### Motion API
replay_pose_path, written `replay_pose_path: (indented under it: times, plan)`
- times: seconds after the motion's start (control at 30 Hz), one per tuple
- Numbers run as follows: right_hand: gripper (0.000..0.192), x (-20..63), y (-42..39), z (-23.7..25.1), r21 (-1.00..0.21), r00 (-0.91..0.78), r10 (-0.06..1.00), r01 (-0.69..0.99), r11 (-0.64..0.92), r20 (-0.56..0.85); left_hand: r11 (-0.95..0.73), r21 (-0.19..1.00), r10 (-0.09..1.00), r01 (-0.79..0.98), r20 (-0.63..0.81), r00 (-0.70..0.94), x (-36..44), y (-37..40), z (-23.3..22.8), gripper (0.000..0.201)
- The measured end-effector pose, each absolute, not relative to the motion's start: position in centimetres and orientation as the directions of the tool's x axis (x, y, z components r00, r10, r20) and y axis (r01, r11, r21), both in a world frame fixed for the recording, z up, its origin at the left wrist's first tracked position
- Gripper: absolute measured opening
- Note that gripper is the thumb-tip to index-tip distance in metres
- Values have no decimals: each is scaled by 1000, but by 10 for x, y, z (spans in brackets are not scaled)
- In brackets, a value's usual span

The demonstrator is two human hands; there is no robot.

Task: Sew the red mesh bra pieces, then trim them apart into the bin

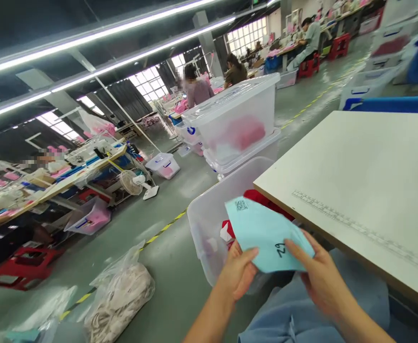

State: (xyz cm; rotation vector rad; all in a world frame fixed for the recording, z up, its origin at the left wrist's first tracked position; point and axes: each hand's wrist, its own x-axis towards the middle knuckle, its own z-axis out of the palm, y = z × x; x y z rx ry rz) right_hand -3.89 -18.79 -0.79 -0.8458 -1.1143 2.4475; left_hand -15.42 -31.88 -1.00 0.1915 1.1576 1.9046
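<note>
A light blue piece (pixel 257 233) is up in the air, over the person's lap and in front of the open tub (pixel 199 231). It could be paper or thin cloth; it is hard to tell. The left hand (pixel 240 269) pinches its lower left edge, with the thumb on top. The right hand (pixel 314 269) grips the other end, thumb on top too. Holding both ends likely stops it from flopping.

Black writing on it looks like "29", but it sits at a slant, so that is not sure. A square black code (pixel 241 205) is near the far corner. Its tiny dots cannot be read.

The tub has red and white bits inside. It sits right next to the white table (pixel 369 157), maybe so it is easy to reach. The table has ruler marks (pixel 332 210) near its edge, too small to read. Past the tub, a lidded box (pixel 243 121) sits on another one, perhaps to save floor space. No brand name can be read.
</note>
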Motion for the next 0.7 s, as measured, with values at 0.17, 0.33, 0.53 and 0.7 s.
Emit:
replay_pose_path:
  times: [0.17, 0.33, 0.53, 0.7]
  plan:
    - [57, 8, -121, 19, -991, -842, 525, 86, -99, -125, -70, 814, 897, -577, -202, -393, -184, -305, 15, 76]
    - [52, 53, -68, 31, -954, -850, 521, 220, 205, -83, 98, 917, 917, -387, -234, -324, -189, -256, 44, 48]
    - [66, 79, -64, 23, -545, -447, 880, 704, 456, 159, -32, 976, 920, -217, -57, -388, -159, -205, 34, 70]
    - [46, 127, -86, -1, -317, -478, 757, 707, 632, 445, -49, 989, 913, -137, -12, -408, -157, -187, 19, 85]
